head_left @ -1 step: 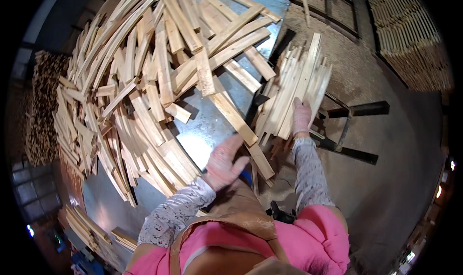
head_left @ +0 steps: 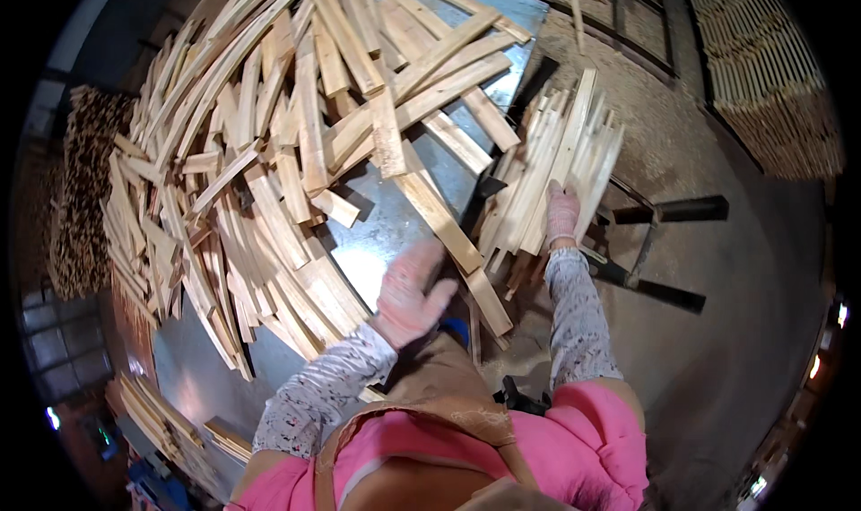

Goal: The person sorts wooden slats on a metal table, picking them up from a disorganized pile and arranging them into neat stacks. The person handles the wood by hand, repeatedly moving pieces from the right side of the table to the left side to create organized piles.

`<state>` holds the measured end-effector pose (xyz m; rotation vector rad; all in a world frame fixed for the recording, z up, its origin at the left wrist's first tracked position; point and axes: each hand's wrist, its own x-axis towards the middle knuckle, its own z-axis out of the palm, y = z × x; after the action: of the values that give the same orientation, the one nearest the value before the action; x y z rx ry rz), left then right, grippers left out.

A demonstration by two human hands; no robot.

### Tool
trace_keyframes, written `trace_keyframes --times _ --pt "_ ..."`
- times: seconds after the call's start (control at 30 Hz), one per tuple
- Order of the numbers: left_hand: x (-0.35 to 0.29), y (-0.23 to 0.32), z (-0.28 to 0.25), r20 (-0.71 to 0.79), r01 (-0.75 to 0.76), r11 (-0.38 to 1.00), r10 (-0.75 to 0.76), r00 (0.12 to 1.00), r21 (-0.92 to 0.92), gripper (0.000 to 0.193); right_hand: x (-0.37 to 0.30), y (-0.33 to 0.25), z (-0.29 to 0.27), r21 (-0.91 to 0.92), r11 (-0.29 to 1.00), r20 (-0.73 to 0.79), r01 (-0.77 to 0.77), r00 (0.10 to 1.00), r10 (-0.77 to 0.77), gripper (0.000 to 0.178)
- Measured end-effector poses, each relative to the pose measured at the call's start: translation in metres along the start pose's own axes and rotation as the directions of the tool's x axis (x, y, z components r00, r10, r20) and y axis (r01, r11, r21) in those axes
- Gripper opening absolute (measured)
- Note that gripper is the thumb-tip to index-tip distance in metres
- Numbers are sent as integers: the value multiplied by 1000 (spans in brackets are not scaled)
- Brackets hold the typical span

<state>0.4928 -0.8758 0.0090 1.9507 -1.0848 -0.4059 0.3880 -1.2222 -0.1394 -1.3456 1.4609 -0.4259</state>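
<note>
My left hand point(head_left: 410, 296) is held above the near edge of the metal table point(head_left: 366, 264), open, with the thumb spread and the fingertips smeared by motion. Nothing shows in it. Just right of it, two narrow wooden boards point(head_left: 438, 221) jut over the table's edge. My right hand point(head_left: 562, 213) grips the near end of a long pale wooden strip point(head_left: 571, 134), its fingers partly hidden. That strip lies on top of a stack of similar strips point(head_left: 525, 188) beside the table. Both hands wear pale, thin-looking gloves.
A large loose heap of wooden boards point(head_left: 309, 125) covers much of the table. Right of the strip stack stands a dark metal frame with legs point(head_left: 659, 287). Stacked wood point(head_left: 762, 72) stands at the far right, and another stack point(head_left: 85, 197) at the left. Sawdust lies on the floor.
The view has shifted very slightly. My left hand has moved a little, its fingers tilting more upright. My right hand stays on the strip, and the boards lie as before.
</note>
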Motion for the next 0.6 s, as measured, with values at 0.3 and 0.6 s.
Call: trace_keyframes --times 0.3,0.6 --pt "166 -102 -84 0 227 717 -301 953 659 97 51 47 101 -264 930 69 254 967 -245 40" --pt "213 -77 -118 119 296 442 -700 704 847 93 -86 -103 45 -5 744 -98 668 740 -665 53"
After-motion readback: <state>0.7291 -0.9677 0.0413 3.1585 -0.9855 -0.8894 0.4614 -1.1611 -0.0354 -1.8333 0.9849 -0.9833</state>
